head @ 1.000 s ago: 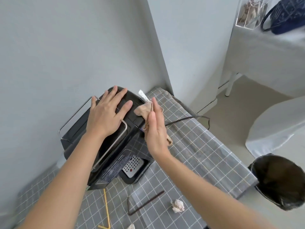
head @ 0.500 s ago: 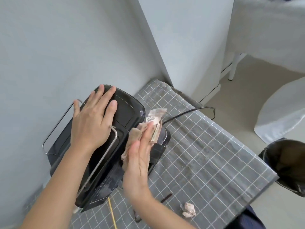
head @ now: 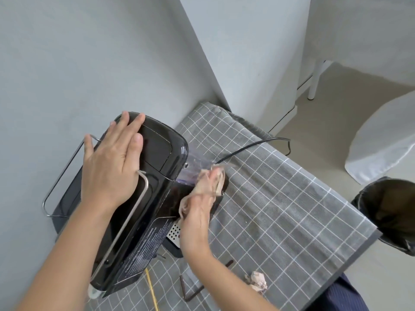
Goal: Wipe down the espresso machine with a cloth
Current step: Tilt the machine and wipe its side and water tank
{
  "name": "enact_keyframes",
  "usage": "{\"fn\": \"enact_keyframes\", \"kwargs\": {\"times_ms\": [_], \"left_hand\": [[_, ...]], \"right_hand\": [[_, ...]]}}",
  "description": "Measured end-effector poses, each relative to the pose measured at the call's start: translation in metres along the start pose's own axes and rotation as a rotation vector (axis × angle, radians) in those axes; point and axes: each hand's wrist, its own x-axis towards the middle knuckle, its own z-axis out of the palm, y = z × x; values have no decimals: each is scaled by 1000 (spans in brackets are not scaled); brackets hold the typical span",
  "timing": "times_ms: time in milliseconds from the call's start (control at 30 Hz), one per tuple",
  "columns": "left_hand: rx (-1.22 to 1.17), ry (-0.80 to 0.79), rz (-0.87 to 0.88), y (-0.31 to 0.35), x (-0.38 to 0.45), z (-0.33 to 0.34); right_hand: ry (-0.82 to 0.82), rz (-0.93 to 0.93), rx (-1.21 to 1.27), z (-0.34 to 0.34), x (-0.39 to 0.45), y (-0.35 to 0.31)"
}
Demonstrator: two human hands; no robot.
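A glossy black espresso machine [head: 157, 153] with chrome rails stands on the grey checked tablecloth, close to the left wall. My left hand [head: 110, 167] lies flat on its top, fingers spread, pressing on one rail. My right hand [head: 197, 212] grips a crumpled beige cloth [head: 212, 178] and holds it against the machine's right side, near the clear tank. Below my right hand the perforated drip tray [head: 174, 233] shows in part.
A black power cord [head: 253, 143] runs from the machine across the table [head: 280, 209]. A crumpled tissue [head: 257, 282], a dark bent stick [head: 188, 290] and a yellow stick [head: 152, 290] lie near the front edge. A lined bin [head: 390, 212] stands on the floor at right.
My right hand has slid with the cloth down and back along the machine's right side. My left hand stays on top. The view has shifted a little lower.
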Motion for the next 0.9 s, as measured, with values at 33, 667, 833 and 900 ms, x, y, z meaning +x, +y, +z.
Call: {"fn": "enact_keyframes", "kwargs": {"times_ms": [33, 667, 833, 900], "left_hand": [[-5, -1, -2, 0, 1, 0], [-14, -3, -5, 2, 0, -2], [-20, 7, -21, 3, -1, 0], [-14, 6, -23, 4, -1, 0]], "right_hand": [[-22, -17, 86, 0, 4, -20], [-76, -182, -87, -35, 63, -26], [-62, 10, -259, -40, 125, -5], [-31, -17, -220, -48, 126, 18]]}}
